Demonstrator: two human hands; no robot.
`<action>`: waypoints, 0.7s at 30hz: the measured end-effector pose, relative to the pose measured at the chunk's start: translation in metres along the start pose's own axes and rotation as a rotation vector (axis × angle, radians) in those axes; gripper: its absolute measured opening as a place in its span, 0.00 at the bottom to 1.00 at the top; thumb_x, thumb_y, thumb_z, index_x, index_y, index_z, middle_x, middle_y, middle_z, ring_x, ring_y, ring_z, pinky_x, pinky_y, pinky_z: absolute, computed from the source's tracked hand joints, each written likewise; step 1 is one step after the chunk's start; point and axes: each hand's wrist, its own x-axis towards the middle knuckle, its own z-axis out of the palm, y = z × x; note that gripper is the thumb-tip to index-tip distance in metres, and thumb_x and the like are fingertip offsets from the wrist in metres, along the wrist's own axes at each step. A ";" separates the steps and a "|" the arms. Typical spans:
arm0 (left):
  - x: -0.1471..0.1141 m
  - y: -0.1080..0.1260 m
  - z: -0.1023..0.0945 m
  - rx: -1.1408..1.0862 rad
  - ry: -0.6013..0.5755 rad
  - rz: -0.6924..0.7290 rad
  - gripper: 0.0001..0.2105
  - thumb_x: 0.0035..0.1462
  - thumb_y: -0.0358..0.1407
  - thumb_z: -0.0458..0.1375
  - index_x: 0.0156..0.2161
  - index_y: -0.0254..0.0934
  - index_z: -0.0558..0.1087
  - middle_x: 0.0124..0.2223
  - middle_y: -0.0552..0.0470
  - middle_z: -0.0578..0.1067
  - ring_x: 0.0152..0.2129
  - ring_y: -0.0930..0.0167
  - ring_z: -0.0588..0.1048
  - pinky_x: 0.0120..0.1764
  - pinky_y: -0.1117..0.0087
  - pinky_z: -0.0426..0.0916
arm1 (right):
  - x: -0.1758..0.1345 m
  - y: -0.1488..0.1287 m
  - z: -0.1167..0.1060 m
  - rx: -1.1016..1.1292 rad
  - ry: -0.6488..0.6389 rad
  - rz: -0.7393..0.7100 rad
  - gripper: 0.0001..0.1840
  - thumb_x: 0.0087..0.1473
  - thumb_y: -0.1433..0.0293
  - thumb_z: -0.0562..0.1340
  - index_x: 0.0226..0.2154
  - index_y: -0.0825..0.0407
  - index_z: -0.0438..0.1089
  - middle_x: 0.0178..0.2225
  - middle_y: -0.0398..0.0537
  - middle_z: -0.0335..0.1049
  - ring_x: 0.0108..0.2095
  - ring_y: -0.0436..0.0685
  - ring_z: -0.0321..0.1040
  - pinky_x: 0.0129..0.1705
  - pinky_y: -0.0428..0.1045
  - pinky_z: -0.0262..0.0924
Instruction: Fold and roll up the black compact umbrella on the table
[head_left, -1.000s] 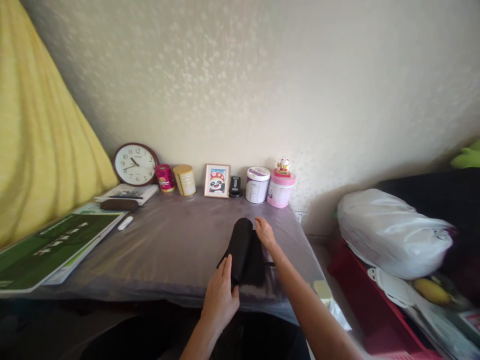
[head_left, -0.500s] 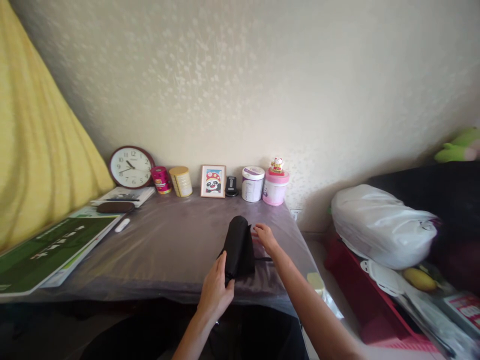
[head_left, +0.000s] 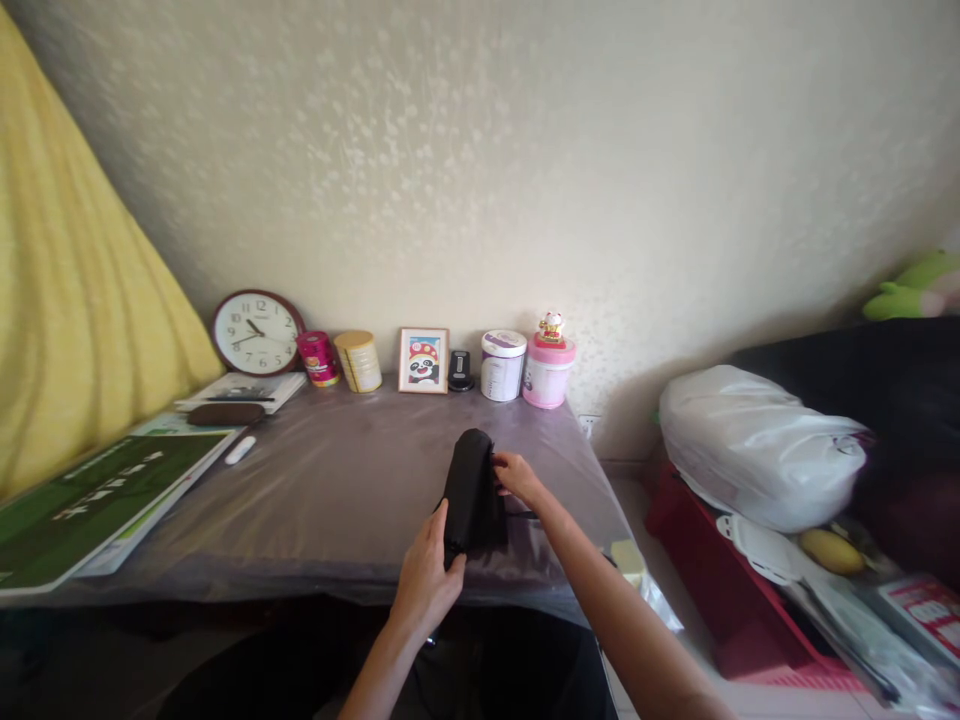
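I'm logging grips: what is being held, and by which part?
The black roll: the left hand holds its near end; the right hand is at its right edge, grip unclear.

Holds black roll (head_left: 469, 490) on bench (head_left: 337, 480) with left hand (head_left: 427, 572) at near end. Touches right edge with right hand (head_left: 516, 476).

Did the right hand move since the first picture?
Yes, a little: judged against the pink tub, the right hand has shifted left and towards the near edge of the table.
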 end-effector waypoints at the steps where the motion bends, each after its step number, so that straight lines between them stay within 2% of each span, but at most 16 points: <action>1: 0.000 0.000 0.000 0.004 -0.003 0.001 0.33 0.49 0.29 0.49 0.61 0.35 0.45 0.61 0.44 0.57 0.58 0.67 0.57 0.56 0.64 0.55 | 0.001 0.002 0.000 -0.009 0.004 -0.007 0.14 0.42 0.80 0.57 0.33 0.52 0.71 0.25 0.41 0.69 0.23 0.47 0.65 0.24 0.43 0.65; 6: 0.001 0.000 0.000 -0.013 -0.002 -0.008 0.33 0.49 0.30 0.49 0.61 0.35 0.46 0.61 0.44 0.57 0.57 0.67 0.58 0.56 0.64 0.55 | -0.002 0.006 0.004 -0.006 0.009 -0.022 0.20 0.45 0.78 0.55 0.43 0.51 0.66 0.31 0.44 0.68 0.24 0.47 0.68 0.22 0.42 0.65; 11: 0.003 -0.004 -0.002 -0.007 0.017 -0.006 0.32 0.48 0.32 0.50 0.60 0.33 0.48 0.60 0.44 0.59 0.57 0.66 0.59 0.57 0.64 0.54 | -0.010 0.009 0.015 0.000 0.013 -0.103 0.22 0.47 0.77 0.53 0.47 0.49 0.61 0.33 0.42 0.65 0.25 0.46 0.68 0.22 0.41 0.64; 13: 0.004 -0.005 -0.002 0.022 0.016 -0.007 0.32 0.47 0.32 0.50 0.60 0.32 0.50 0.60 0.43 0.60 0.56 0.65 0.60 0.57 0.63 0.54 | -0.013 0.012 0.019 -0.068 0.034 -0.227 0.23 0.47 0.77 0.53 0.47 0.49 0.62 0.32 0.42 0.64 0.24 0.46 0.66 0.24 0.42 0.65; 15: 0.005 -0.007 -0.002 0.042 0.020 -0.009 0.32 0.47 0.33 0.50 0.60 0.31 0.51 0.59 0.42 0.60 0.56 0.63 0.60 0.57 0.60 0.53 | -0.017 0.013 0.022 -0.186 0.084 -0.419 0.22 0.46 0.78 0.54 0.46 0.50 0.64 0.32 0.42 0.64 0.24 0.47 0.65 0.29 0.45 0.66; 18: 0.006 -0.010 -0.002 0.044 0.024 -0.010 0.32 0.46 0.33 0.51 0.59 0.31 0.51 0.59 0.41 0.60 0.57 0.62 0.58 0.57 0.58 0.53 | -0.026 0.012 0.025 -0.348 0.136 -0.665 0.20 0.47 0.78 0.54 0.44 0.50 0.66 0.35 0.46 0.65 0.31 0.50 0.66 0.38 0.49 0.65; 21: 0.008 -0.013 -0.005 0.037 0.033 0.005 0.32 0.46 0.35 0.51 0.58 0.32 0.52 0.60 0.42 0.57 0.57 0.62 0.57 0.57 0.59 0.54 | -0.037 0.008 0.029 -0.455 0.134 -0.773 0.18 0.52 0.76 0.52 0.45 0.49 0.66 0.41 0.49 0.65 0.39 0.52 0.66 0.44 0.50 0.63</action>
